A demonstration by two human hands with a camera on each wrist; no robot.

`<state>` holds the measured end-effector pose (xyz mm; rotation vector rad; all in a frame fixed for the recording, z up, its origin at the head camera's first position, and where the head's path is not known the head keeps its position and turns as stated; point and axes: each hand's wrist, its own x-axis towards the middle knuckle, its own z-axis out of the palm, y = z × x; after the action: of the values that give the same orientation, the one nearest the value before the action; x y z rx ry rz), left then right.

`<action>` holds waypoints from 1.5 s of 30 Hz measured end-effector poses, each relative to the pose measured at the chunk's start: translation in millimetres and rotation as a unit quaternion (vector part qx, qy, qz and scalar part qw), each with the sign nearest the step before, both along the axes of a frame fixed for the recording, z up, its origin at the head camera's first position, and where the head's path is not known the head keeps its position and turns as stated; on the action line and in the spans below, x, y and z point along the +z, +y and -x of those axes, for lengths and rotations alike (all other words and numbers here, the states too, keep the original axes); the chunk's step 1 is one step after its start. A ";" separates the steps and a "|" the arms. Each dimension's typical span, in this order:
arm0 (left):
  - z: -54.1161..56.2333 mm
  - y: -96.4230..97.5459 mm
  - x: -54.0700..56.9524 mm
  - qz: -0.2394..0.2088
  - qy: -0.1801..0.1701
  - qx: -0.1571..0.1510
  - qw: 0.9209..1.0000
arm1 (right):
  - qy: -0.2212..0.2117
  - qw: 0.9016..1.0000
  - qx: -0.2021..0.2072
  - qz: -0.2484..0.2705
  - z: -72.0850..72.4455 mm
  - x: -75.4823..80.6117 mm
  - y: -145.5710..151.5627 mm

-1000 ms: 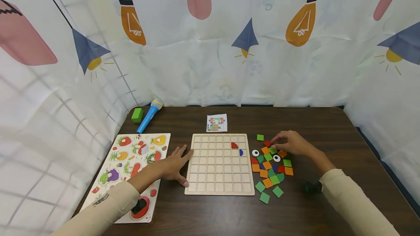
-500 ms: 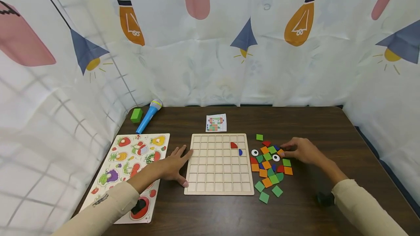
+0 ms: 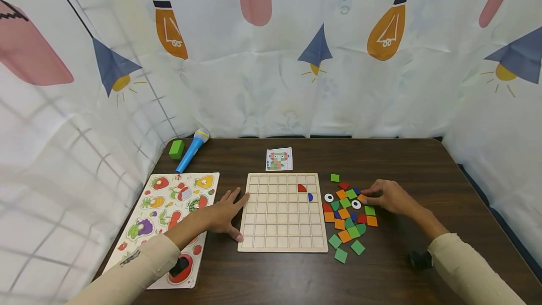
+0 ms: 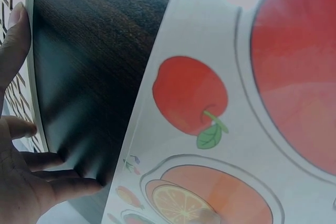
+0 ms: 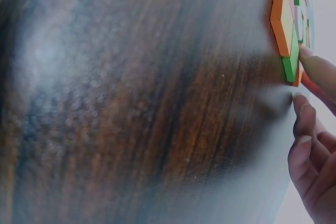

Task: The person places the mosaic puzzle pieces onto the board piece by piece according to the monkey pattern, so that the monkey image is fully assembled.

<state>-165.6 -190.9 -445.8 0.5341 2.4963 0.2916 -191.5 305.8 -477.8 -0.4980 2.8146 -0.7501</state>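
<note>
A pale wooden grid board (image 3: 277,213) lies flat on the table, bearing a red quarter-round tile (image 3: 302,188) and a blue half-round tile (image 3: 310,197). My left hand (image 3: 224,212) is spread at the board's left edge, forefinger and thumb touching it; the left wrist view shows the thumb (image 4: 18,35) over the rim. Right of the board lies a loose group of coloured tiles (image 3: 346,203). At that group's right side, my right hand (image 3: 391,196) pinches an orange square tile (image 3: 362,197) between thumb and fingers. The right wrist view shows only that tile's edge.
Left of the board lies a fruit puzzle board (image 3: 144,201), partly under my left forearm. Behind are a blue toy microphone (image 3: 193,151), a green block (image 3: 176,149) and a printed pattern card (image 3: 279,159). Two white ring tiles (image 3: 329,197) lie among the pieces.
My right hand has moved right and toward me, from the red and green tiles at the back to the orange square. A blue tile behind it is now uncovered. My left hand stays put.
</note>
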 end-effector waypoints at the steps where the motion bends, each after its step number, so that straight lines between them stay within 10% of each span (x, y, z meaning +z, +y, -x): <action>1: 0.3 -0.1 -0.3 0.000 0.000 -0.001 1.000 | -0.001 1.000 0.002 0.002 0.1 0.2 0.0; 17: 1.3 -0.4 -2.1 0.005 0.005 0.001 1.000 | -0.057 0.998 0.010 0.041 2.3 0.8 -5.5; 45: 0.7 2.2 -0.9 0.007 0.003 0.003 1.000 | 0.013 0.993 0.018 0.115 -0.8 13.9 -30.0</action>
<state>-166.4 -188.7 -446.7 0.5217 2.5042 0.2749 -190.7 275.8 -463.8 -0.5977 2.7485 -1.0737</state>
